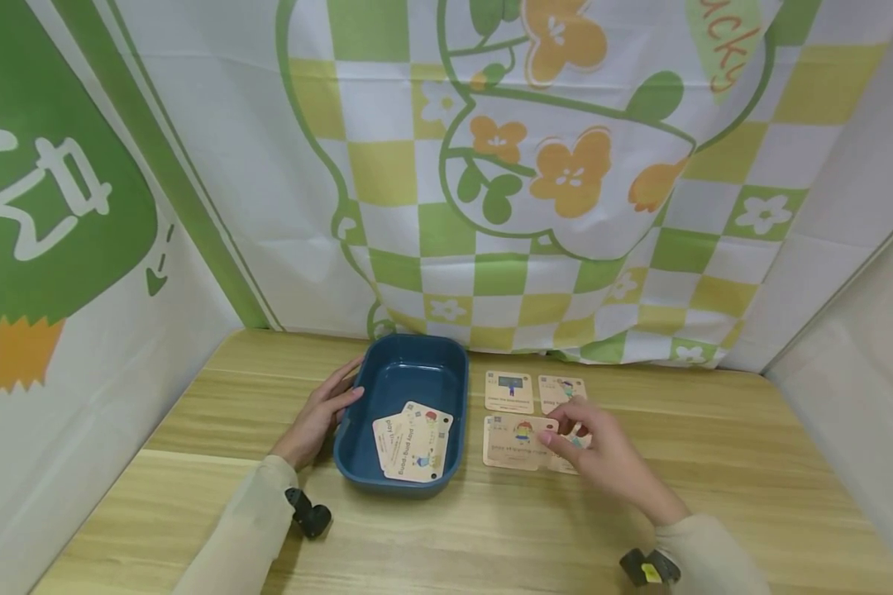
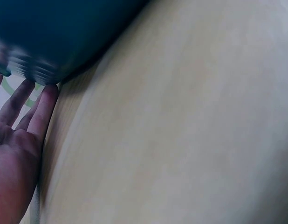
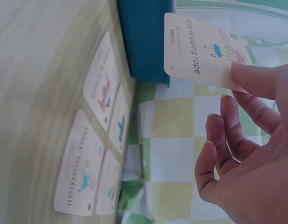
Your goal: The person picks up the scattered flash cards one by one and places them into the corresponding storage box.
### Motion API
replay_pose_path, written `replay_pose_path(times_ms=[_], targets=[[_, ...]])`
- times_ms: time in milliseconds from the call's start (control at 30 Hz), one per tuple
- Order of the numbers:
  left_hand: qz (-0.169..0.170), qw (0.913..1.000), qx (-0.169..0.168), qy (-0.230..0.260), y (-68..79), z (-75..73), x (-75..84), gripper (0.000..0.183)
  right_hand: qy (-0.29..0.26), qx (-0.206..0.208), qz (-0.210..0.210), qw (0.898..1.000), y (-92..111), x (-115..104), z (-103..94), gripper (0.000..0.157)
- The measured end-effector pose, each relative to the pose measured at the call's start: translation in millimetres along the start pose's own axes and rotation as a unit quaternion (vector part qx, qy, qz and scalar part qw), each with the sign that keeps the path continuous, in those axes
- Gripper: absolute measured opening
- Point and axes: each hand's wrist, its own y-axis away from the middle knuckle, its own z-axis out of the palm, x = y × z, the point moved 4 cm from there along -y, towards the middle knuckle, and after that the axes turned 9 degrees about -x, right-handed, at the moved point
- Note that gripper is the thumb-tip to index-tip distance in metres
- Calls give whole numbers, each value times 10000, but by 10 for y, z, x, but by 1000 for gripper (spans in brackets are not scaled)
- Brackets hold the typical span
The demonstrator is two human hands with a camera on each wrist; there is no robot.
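My left hand holds the left side of a blue plastic tray, thumb over the rim and fingers against the outer wall. Inside the tray lie overlapping picture cards, the top card reading "play ping-pong". With thumb and index finger, my right hand pinches the corner of a "play skipping rope" card, raised above the table; its other fingers are loosely bent. Several cards lie in two rows under it, among them a "play football" card and a blackboard picture card. In the head view the held card covers one.
The wooden table carries the tray and cards. Behind it hangs a green-and-yellow checked cloth, its lower edge close behind the tray and cards. White curtain walls stand at the sides.
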Motion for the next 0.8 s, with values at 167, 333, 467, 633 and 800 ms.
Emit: replay_pose_path(times_ms=[167,333,467,633,800], targets=[[-25,10000,7,36,-7,-4,-9,64,-6,190,-253,9995,-60,-78,-54,14],[-23,10000,12,50,-9,-10,-16,65,23,312,-385,9988,-128,-154,-103,13],[-19,10000,23,60,-8,-16,-17,65,35,367,-405,9985,-180,-194,-142,12],[-31,10000,29,76,-13,-10,-11,64,34,448,-402,9982,-232,-241,-183,9],[-41,10000,18,59,-13,-6,-17,64,1,413,-339,9986,-276,-277,-176,8]])
